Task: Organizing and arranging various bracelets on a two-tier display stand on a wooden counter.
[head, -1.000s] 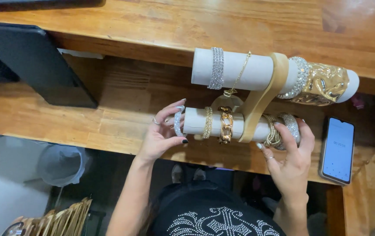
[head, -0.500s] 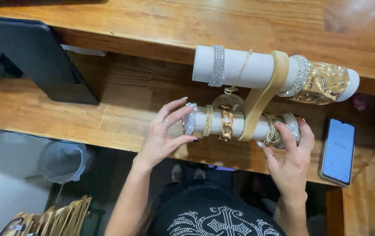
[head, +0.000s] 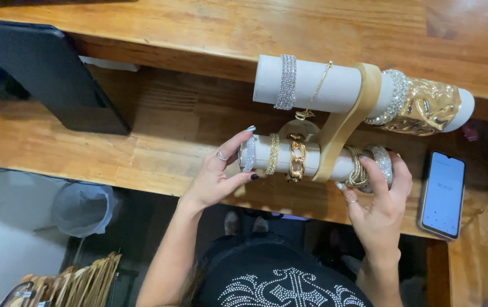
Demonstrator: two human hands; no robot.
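Observation:
A two-tier bracelet stand with white padded bars stands on the wooden counter. My left hand pinches a sparkly silver bracelet at the left end of the lower bar, beside a thin gold bracelet and a chunky gold chain bracelet. My right hand cups the lower bar's right end over gold and silver bangles. The upper bar carries a silver band, a thin gold chain and a wide gold cuff.
A smartphone with a lit screen lies on the counter right of the stand. A dark tablet leans at the left. Below the counter are a grey bin and a bunch of gold hangers.
My left hand has slid the silver bracelet rightwards onto the lower bar's left end. My right hand stays on the right end.

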